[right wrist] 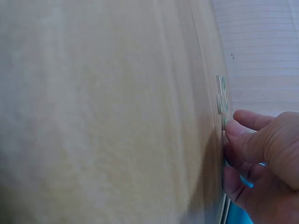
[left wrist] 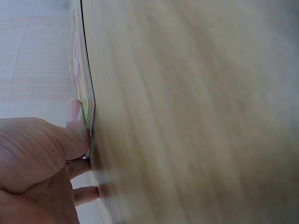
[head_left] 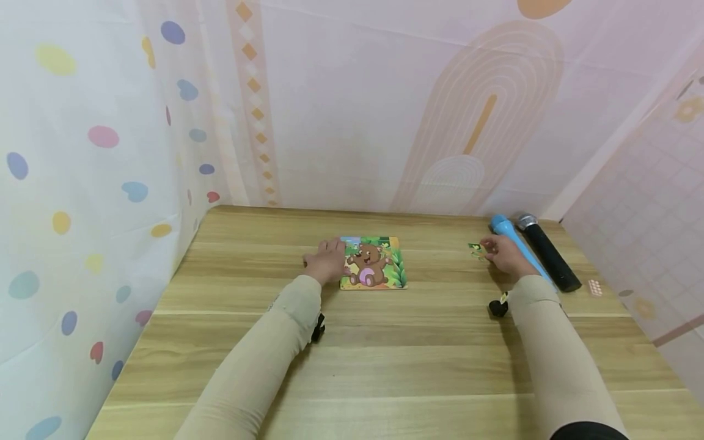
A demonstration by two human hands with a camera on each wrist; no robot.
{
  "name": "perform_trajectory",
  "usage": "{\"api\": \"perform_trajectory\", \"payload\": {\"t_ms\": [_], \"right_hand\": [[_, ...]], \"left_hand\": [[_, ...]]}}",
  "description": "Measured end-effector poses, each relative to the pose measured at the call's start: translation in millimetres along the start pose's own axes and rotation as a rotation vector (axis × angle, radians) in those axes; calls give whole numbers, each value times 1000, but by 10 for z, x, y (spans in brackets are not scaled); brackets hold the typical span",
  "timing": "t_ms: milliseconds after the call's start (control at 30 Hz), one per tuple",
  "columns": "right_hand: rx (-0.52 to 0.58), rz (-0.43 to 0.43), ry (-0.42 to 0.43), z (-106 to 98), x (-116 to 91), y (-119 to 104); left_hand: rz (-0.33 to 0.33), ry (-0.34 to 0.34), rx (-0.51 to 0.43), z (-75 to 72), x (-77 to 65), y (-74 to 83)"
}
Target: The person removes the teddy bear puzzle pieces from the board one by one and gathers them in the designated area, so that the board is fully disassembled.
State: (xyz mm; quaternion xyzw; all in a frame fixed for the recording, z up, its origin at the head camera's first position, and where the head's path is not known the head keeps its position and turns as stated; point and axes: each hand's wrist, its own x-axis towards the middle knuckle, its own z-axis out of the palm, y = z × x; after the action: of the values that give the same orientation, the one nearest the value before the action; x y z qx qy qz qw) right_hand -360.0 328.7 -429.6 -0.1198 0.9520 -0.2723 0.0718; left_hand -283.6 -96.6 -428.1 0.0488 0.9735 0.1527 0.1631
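A square bear puzzle lies flat on the wooden table, showing a brown bear among green leaves. My left hand rests at its left edge. In the left wrist view the thumb lies along the edge of the board, and other fingertips touch the tabletop beside it. Farther right, my right hand pinches a small green puzzle piece at its near end. Seen from the right wrist, the piece has a knobbed outline and sits low at the table surface, with the thumb against it.
Just right of my right hand lie a blue microphone and a black microphone with a silver head. A small pink-and-white dotted item is near the table's right edge. Patterned cloth walls border the table.
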Motion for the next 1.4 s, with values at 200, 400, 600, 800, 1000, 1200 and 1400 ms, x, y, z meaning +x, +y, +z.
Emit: {"api": "perform_trajectory", "payload": {"t_ms": [200, 400, 600, 800, 1000, 1200, 1400], "right_hand": [[-72, -58, 68, 22, 6, -61], [-59, -107, 83, 86, 103, -386], [-1, -180, 39, 287, 339, -753], [53, -198, -50, 574, 430, -1109], [28, -268, -118, 830, 455, -1433], [-4, -292, -175, 955, 511, -1633], [-24, -268, -198, 1046, 562, -1726]], "left_hand": [[5, -6, -5, -6, -6, 1], [4, -10, 4, -14, 1, -13], [-7, -11, 8, -35, -11, -11], [-13, -15, -4, -11, 44, -27], [-29, -37, -16, 19, 156, -80], [-16, -9, -16, -15, 91, -69], [-6, 7, -12, -34, 21, -42]]}}
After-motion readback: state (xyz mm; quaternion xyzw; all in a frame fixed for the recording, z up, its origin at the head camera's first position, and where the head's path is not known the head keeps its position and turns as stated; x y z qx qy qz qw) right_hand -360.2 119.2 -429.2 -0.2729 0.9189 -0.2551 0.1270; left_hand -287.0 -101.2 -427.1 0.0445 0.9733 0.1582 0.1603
